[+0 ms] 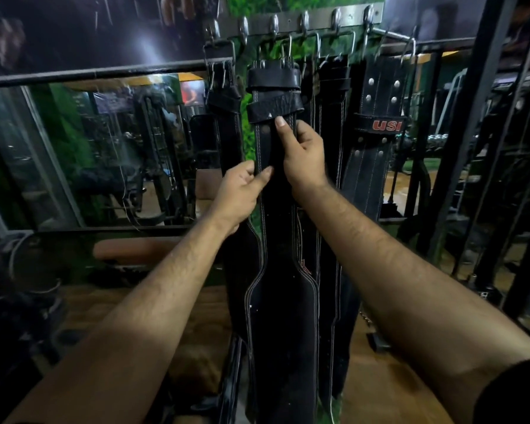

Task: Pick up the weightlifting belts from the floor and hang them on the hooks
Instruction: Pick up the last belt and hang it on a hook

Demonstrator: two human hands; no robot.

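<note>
A black leather weightlifting belt (280, 301) with white stitching hangs straight down from its buckle on a hook of the metal hook rail (300, 21). My left hand (242, 191) pinches the belt's left edge at its narrow part. My right hand (302, 154) holds the same strap a little higher, its index finger pointing up to the leather loop. More black belts hang on either side: one to the left (227, 142), and one marked USI (377, 139) to the right.
A mirror (104, 148) fills the wall at left behind a brown padded bench (135, 249). Black metal rack bars (471, 117) stand at right. The floor below is wood-patterned.
</note>
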